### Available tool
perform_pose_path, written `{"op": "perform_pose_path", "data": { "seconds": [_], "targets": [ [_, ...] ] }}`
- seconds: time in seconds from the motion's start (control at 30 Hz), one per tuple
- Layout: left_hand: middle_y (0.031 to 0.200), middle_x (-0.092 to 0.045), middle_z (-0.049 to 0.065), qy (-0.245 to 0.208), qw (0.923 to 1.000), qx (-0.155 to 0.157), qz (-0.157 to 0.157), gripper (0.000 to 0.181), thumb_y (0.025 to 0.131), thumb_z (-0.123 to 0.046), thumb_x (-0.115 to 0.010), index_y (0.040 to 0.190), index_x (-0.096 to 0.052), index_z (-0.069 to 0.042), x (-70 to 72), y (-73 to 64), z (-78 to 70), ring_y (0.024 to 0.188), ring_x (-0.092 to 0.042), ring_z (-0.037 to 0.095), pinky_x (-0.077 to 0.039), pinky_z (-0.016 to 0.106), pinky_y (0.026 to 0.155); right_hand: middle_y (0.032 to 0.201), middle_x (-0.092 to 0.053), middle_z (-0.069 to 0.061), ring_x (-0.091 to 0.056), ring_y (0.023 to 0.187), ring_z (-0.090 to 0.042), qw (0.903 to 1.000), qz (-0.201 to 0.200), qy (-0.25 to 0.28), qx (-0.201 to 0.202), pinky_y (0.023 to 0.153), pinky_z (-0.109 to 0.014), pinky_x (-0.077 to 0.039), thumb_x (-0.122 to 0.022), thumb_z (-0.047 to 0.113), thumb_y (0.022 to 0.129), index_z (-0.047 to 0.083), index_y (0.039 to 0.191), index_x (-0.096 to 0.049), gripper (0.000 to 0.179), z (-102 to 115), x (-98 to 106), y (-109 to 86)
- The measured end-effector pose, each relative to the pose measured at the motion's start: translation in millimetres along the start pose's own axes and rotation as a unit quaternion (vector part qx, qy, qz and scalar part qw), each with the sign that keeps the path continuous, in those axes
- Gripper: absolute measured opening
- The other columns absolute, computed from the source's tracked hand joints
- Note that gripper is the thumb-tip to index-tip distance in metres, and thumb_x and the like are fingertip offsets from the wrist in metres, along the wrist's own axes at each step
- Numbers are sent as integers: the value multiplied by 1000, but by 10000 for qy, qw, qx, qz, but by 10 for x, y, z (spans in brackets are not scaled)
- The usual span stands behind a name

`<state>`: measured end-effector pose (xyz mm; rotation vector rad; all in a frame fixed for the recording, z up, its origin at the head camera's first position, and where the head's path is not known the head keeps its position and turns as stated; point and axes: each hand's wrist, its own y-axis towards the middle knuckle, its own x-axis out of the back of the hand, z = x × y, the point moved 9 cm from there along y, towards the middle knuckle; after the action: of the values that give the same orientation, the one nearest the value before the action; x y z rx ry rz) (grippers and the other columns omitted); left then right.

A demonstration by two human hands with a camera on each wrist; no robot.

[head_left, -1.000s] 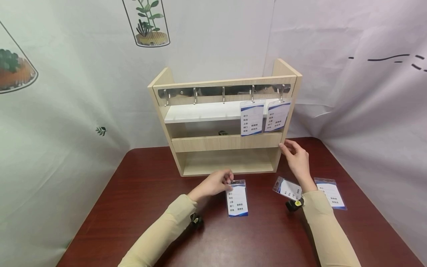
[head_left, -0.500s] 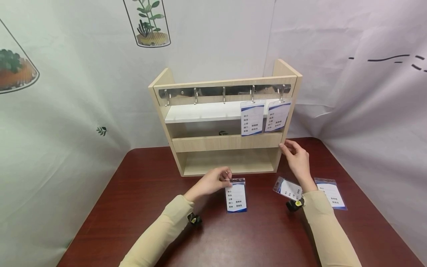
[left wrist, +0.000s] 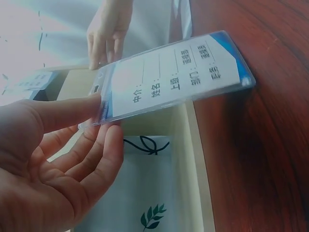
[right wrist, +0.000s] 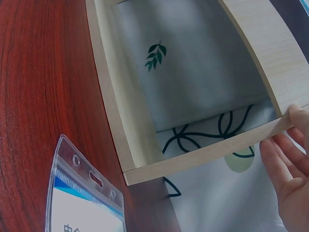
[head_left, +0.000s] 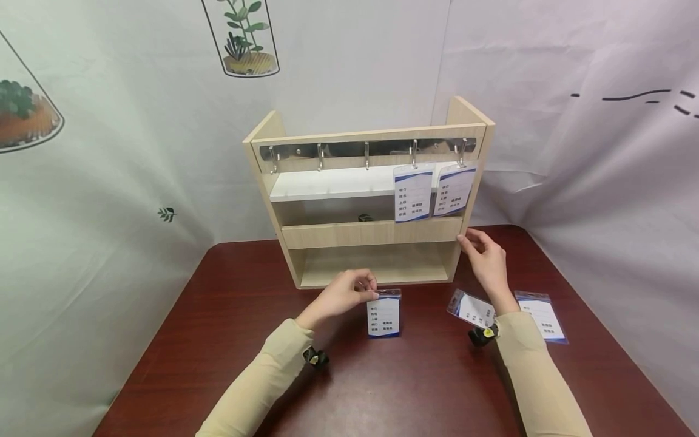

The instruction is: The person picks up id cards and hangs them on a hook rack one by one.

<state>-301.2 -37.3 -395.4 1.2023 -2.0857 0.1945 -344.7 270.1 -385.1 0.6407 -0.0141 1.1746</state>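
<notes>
My left hand (head_left: 344, 296) pinches a clear-sleeved name badge (head_left: 384, 318) by its slotted top edge, thumb over the front. In the left wrist view the badge (left wrist: 169, 72) tilts, its printed face up, raised off the table. At the right, my right hand (head_left: 486, 262) grips the side panel of the wooden shelf (head_left: 371, 233), thumb on the front edge and fingers behind, as the right wrist view shows. Two badges hang from the rail's rightmost hooks: one badge (head_left: 413, 195) on the fourth, another badge (head_left: 454, 191) on the end one.
A metal strip (head_left: 341, 149) with several hooks runs along the shelf's top front; the three hooks at left carry nothing. On the dark red table (head_left: 426, 388), a badge (head_left: 474, 309) and a second badge (head_left: 540, 318) lie around my right forearm. Fabric with plant prints surrounds the table.
My left hand has lifted the badge and drawn it slightly toward the shelf, and its face now looks shorter and more tilted. The right hand stays on the side panel.
</notes>
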Motion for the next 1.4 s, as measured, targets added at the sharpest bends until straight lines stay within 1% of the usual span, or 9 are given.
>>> {"op": "perform_pose_path", "data": {
  "seconds": [0.23, 0.43, 0.6, 0.73, 0.8, 0.97, 1.1, 1.27, 1.4],
  "targets": [
    [83, -69, -5, -131, 9997, 20, -220, 9, 89, -10, -77, 87, -68, -12, 89, -25, -30, 83, -64, 10, -53, 33, 77, 108, -73, -20, -59, 76, 15, 10000, 3, -30, -39, 70, -7, -48, -67, 37, 98, 1, 126, -67, 46, -14, -6, -6],
    [83, -70, -5, -105, 9986, 52, -506, 9, 89, -11, -77, 87, -70, -14, 202, 5, -92, 80, -66, 10, -53, 29, 73, 109, -73, -20, -60, 76, 15, 10000, -37, 27, 4, 70, -7, -48, -68, 35, 98, 0, 126, -67, 45, -4, 2, -4],
    [83, -70, -4, -128, 9977, -81, -666, 7, 89, -12, -77, 88, -70, -13, 285, 63, -216, 78, -66, 10, -53, 28, 72, 109, -73, -20, -59, 76, 16, 10000, -71, 38, 32, 70, -7, -48, -69, 34, 97, 0, 126, -67, 45, -1, 7, -1],
    [81, -70, -3, -269, 9967, -157, -755, 5, 90, -12, -76, 90, -72, -11, 343, 100, -309, 74, -65, 11, -54, 28, 65, 110, -73, -20, -59, 76, 16, 10000, -49, 21, 33, 71, -7, -48, -69, 35, 97, 0, 126, -67, 45, -6, 0, 1],
    [81, -71, -3, -292, 9960, -200, -823, 4, 90, -12, -76, 90, -72, -11, 378, 115, -353, 73, -65, 11, -54, 28, 64, 110, -73, -20, -59, 76, 16, 10000, -32, 4, 33, 71, -7, -48, -68, 35, 98, 0, 126, -67, 45, -8, -3, 1],
    [82, -71, -3, -206, 9927, -344, -1139, 5, 89, -12, -77, 90, -72, -11, 516, 142, -478, 74, -66, 11, -54, 29, 71, 110, -73, -20, -60, 77, 15, 10000, -24, 2, 37, 71, -7, -48, -68, 35, 98, 0, 126, -67, 45, -4, 1, 2],
    [81, -71, -4, -190, 9897, -356, -1371, 6, 89, -12, -77, 89, -72, -12, 637, 157, -570, 72, -66, 12, -54, 31, 69, 110, -73, -20, -61, 78, 13, 10000, -34, 35, 60, 71, -7, -48, -69, 35, 97, 0, 125, -67, 45, 6, 6, 3],
    [84, -72, -3, -180, 9869, -446, -1539, 6, 89, -13, -77, 91, -72, -12, 756, 178, -693, 74, -67, 13, -55, 31, 71, 110, -73, -20, -60, 77, 15, 10000, -35, 3, 58, 71, -7, -48, -68, 35, 97, 0, 126, -67, 45, -3, 3, 3],
    [85, -72, -3, -265, 9847, -575, -1622, 6, 90, -14, -78, 91, -72, -12, 830, 197, -792, 74, -67, 13, -55, 32, 70, 110, -73, -20, -59, 77, 16, 10000, -15, 6, 60, 71, -7, -48, -68, 35, 98, 0, 126, -66, 45, -11, -4, 1]
  ]
}}
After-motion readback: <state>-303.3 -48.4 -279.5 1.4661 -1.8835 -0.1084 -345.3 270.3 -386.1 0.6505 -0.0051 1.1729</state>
